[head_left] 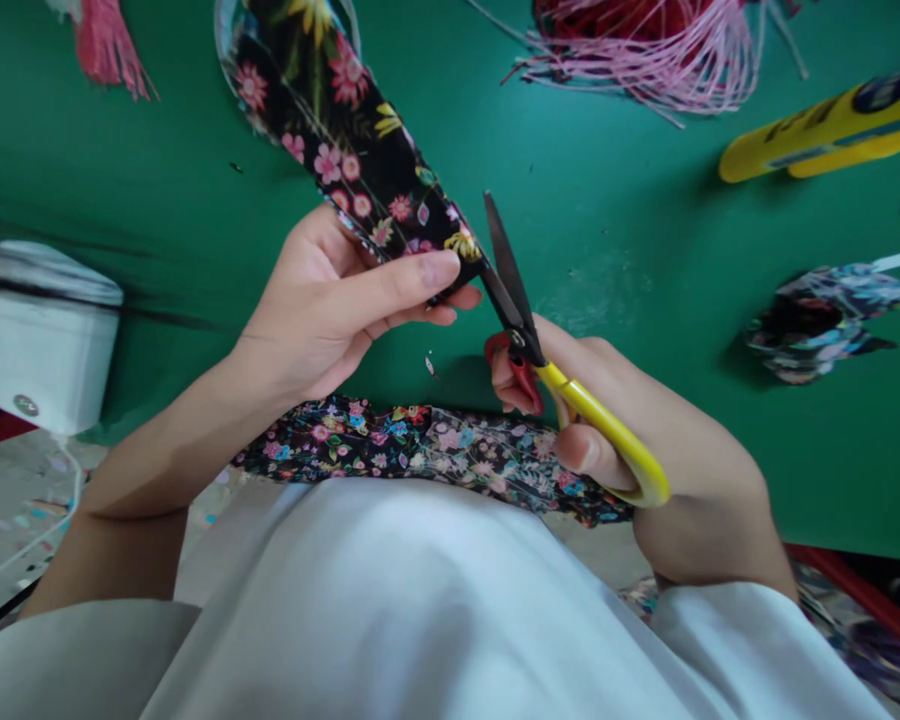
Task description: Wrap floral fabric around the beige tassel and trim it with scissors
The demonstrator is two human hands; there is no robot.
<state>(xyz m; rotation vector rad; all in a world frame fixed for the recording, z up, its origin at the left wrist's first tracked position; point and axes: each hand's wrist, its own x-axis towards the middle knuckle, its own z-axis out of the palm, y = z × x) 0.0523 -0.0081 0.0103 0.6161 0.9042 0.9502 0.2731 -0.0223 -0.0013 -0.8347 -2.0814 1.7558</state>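
Note:
A black strip of fabric (367,150) with pink and yellow flowers is pinched near its lower end between the thumb and fingers of my left hand (337,290). Its far end runs up to the top edge of the view. My right hand (570,370) grips scissors (521,340) with yellow and red handles. Their dark blades are spread and point up and left, the lower one at the strip's edge by my left thumb. Another flowered fabric piece (420,440) lies along the table's near edge, partly behind my right thumb.
The green table (630,260) holds a pink cord bundle (667,60), a yellow object (817,130) and a crumpled flowered cloth (810,320) on the right. At left are a pink tassel (109,45) and a white box (56,340) with a cable.

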